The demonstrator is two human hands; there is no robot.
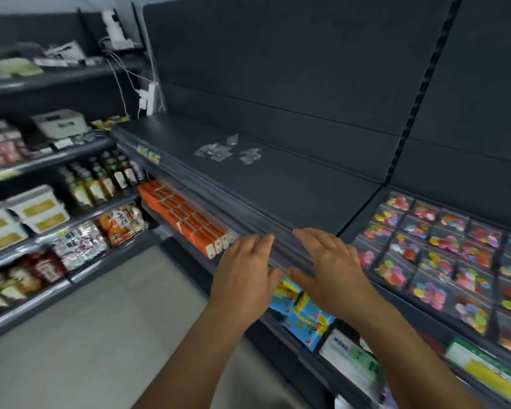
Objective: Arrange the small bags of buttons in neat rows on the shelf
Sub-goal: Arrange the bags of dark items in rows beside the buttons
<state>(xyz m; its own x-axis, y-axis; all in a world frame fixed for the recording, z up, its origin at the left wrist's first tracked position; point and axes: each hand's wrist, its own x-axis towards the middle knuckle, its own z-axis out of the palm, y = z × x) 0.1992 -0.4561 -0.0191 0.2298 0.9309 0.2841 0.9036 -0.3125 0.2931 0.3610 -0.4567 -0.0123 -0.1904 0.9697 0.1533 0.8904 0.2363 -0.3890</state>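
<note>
Several small clear bags of coloured buttons (443, 255) lie in rows on the right-hand section of the dark shelf (292, 184). A few clear, empty-looking little bags (227, 150) lie scattered further back on the shelf's left section. My left hand (245, 270) and my right hand (328, 267) hover side by side at the shelf's front edge, fingers spread and relaxed, holding nothing. Both are well short of the scattered bags and left of the button rows.
Orange boxes (186, 219) and blue-yellow packets (301, 314) fill the shelves below. A side rack at left holds bottles (101, 178), tubs (21, 216) and snack packs. White cables and a power strip (149, 98) hang at the corner. Grey floor (101, 335) lies below.
</note>
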